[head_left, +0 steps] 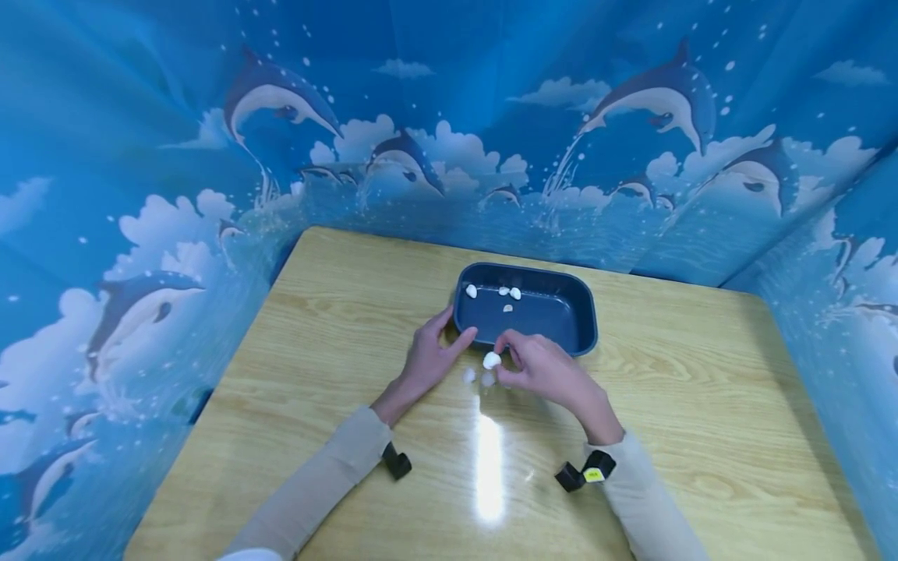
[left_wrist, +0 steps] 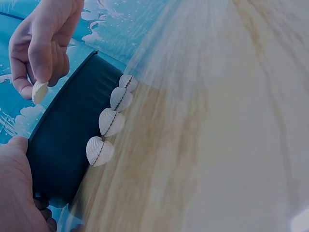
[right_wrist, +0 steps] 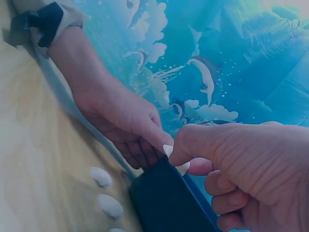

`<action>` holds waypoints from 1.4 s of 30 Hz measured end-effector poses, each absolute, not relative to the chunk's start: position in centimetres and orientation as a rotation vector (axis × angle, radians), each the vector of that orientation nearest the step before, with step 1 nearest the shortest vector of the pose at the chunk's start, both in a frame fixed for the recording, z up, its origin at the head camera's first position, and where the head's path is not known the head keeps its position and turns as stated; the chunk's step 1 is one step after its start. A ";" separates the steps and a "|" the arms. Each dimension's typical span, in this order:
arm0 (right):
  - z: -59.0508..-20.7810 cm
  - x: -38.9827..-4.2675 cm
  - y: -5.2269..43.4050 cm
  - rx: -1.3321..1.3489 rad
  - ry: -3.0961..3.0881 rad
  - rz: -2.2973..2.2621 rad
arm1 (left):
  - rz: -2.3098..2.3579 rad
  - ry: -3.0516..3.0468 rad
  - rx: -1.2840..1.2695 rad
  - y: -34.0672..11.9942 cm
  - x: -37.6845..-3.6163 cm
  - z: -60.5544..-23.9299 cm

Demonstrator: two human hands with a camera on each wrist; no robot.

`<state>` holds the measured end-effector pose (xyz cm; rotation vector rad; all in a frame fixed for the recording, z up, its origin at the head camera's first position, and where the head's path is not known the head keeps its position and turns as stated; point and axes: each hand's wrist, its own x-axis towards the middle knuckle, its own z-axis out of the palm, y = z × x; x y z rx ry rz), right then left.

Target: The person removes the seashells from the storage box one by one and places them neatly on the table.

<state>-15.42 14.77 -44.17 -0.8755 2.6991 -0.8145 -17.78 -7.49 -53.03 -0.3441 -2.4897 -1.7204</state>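
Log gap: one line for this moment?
right hand: pinches small white seashell | left hand: holds dark-blue rectangular tray | more shells: inside and beside tray

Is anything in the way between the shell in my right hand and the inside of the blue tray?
Only the tray's near wall, and the shell appears held above its rim. Your left hand, at the near-left corner, looks out of the way.

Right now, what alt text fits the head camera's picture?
A person's right hand pinches a white shell in front of a dark blue tray, while the left hand grips its near left corner. More shells sit on the wooden table, and small pale pieces lie inside the tray. A dolphin-print backdrop rises behind.
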 end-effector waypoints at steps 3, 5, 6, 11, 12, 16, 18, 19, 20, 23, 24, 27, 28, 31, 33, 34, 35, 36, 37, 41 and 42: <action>-44.5 -14.9 14.5 -0.882 2.680 -0.804 | -1.722 -2.496 -0.333 -7.5 -17.8 -52.9; -44.8 -14.6 14.3 -0.896 2.666 -0.809 | -1.722 -2.496 -0.330 -7.5 -17.7 -52.9; -45.0 -14.5 14.2 -0.906 2.664 -0.811 | -1.722 -2.495 -0.331 -7.5 -17.7 -52.9; -46.1 -13.8 13.8 -0.965 2.660 -0.782 | -1.726 -2.491 -0.343 -7.6 -17.8 -53.0; -46.3 -13.6 13.7 -0.967 2.657 -0.779 | -1.722 -2.495 -0.344 -7.6 -17.8 -53.1; -47.3 -13.1 13.2 -0.952 2.640 -0.773 | -1.711 -2.506 -0.339 -7.6 -17.7 -53.1; -47.6 -12.9 12.9 -0.954 2.634 -0.768 | -1.704 -2.508 -0.332 -7.7 -17.7 -53.1; -47.8 -12.8 12.8 -0.960 2.637 -0.759 | -1.705 -2.506 -0.332 -7.7 -17.7 -53.1; -47.9 -12.8 12.7 -0.971 2.640 -0.746 | -1.706 -2.505 -0.331 -7.7 -17.6 -53.0; -48.3 -12.6 12.4 -1.000 2.652 -0.722 | -1.699 -2.513 -0.322 -7.7 -17.7 -53.1; -48.4 -12.5 12.3 -1.004 2.657 -0.715 | -1.696 -2.517 -0.319 -7.7 -17.7 -53.1; -48.5 -12.4 12.0 -0.996 2.658 -0.697 | -1.696 -2.521 -0.314 -7.6 -17.7 -53.1; -48.6 -12.4 11.9 -0.994 2.656 -0.689 | -1.697 -2.520 -0.313 -7.6 -17.7 -53.1; -48.7 -12.2 11.7 -0.985 2.653 -0.661 | -1.702 -2.519 -0.310 -7.6 -17.7 -53.1; -48.9 -12.1 11.7 -0.987 2.659 -0.643 | -1.705 -2.519 -0.300 -7.5 -17.6 -53.1; -49.0 -12.1 11.7 -0.987 2.662 -0.636 | -1.707 -2.520 -0.296 -7.5 -17.6 -53.1; -49.0 -12.1 11.6 -0.986 2.666 -0.629 | -1.709 -2.520 -0.291 -7.5 -17.6 -53.1; -49.1 -12.1 11.6 -0.986 2.668 -0.626 | -1.714 -2.515 -0.291 -7.5 -17.6 -53.1; -49.2 -12.1 11.6 -0.986 2.669 -0.624 | -1.716 -2.515 -0.287 -7.5 -17.6 -53.0; -49.2 -12.2 11.5 -0.981 2.667 -0.616 | -1.723 -2.514 -0.290 -7.5 -17.6 -53.0; -49.2 -12.2 11.5 -0.981 2.668 -0.616 | -1.722 -2.515 -0.290 -7.5 -17.6 -53.0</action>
